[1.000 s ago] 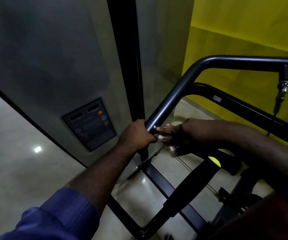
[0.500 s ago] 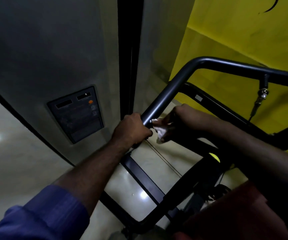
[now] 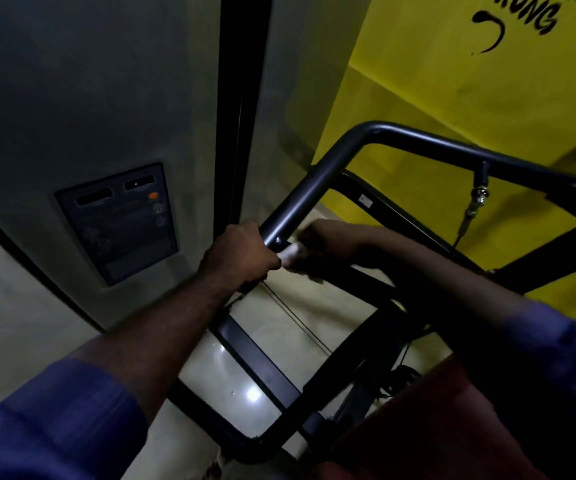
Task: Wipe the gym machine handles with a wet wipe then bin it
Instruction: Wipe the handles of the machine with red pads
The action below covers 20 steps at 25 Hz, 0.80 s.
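In the head view, the bar (image 3: 317,183) is being gripped by the left hand (image 3: 241,252). The fingers are being kept wrapped right round the dark tube near its lower end, and the knuckles are being turned towards the camera. The wipe (image 3: 288,252) is being held by the right hand (image 3: 326,242) just beside the left hand. It is being pressed against the bar's lower end, directly below a small screw in the tube. Only a small pale patch of the wipe is being shown at the fingertips. The right hand is blurred, so the exact lie of its fingers cannot be told, though they are being curled in around the wipe. The two hands are being brought almost into contact, with the wipe between them.

Both forearms are being left bare below blue sleeves (image 3: 54,420). The bar is being carried up and right through a bend, and a metal clip (image 3: 480,196) is being hung from its upper run. A grey wall (image 3: 89,81) bearing a dark label (image 3: 117,223) is being shown to the left, and a yellow wall (image 3: 435,91) to the right. Pale floor (image 3: 279,327) is being seen through the black frame (image 3: 255,355), and a red pad (image 3: 435,427) is being shown at the lower right.
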Available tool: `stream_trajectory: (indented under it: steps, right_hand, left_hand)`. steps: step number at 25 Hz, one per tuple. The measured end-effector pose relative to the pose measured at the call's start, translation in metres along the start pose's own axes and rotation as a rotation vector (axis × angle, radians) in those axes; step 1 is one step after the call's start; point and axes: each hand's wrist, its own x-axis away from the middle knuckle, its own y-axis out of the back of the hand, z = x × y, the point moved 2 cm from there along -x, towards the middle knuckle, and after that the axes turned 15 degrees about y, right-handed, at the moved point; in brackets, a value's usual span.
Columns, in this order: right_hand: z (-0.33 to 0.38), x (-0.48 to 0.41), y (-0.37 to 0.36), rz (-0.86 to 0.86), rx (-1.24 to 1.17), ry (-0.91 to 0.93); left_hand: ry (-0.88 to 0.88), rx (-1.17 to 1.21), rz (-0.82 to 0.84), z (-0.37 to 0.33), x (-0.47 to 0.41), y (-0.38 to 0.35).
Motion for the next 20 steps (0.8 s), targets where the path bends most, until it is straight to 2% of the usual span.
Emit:
stream_trajectory:
  steps: [3,5,7,9,10,13,16,18,20]
  right_hand:
    - [-0.019,-0.032,-0.005,0.18,-0.212,-0.04]
    - [-0.031,0.007,-0.01,0.235,-0.182,-0.056]
    - [-0.043,0.066,-0.007,0.285,-0.054,-0.073]
    - [-0.054,0.113,0.001,0.242,0.143,-0.033]
    - [-0.053,0.123,0.002,0.243,0.151,0.025]
    - [-0.033,0.085,-0.005,0.303,-0.125,-0.085]
    - [-0.036,0.014,-0.016,0.214,-0.218,-0.076]
    - [-0.039,0.014,-0.016,0.181,-0.264,-0.086]
    - [-0.043,0.052,-0.014,0.189,-0.213,-0.09]
  left_hand:
    - [-0.009,0.017,-0.006,0.002,-0.002,-0.001]
    - [-0.002,0.002,-0.001,0.003,-0.003,-0.001]
    - [0.002,-0.022,0.008,0.001,-0.006,-0.002]
    - [-0.014,-0.019,0.023,0.001,-0.008,-0.003]
    - [-0.018,-0.012,0.02,0.0,-0.008,-0.002]
    - [-0.005,-0.012,0.025,0.0,-0.006,-0.003]
    - [-0.004,-0.019,0.014,-0.001,-0.004,-0.002]
    - [-0.003,-0.045,0.008,-0.001,-0.003,-0.002]
    - [-0.007,-0.048,0.009,-0.001,-0.005,-0.003]
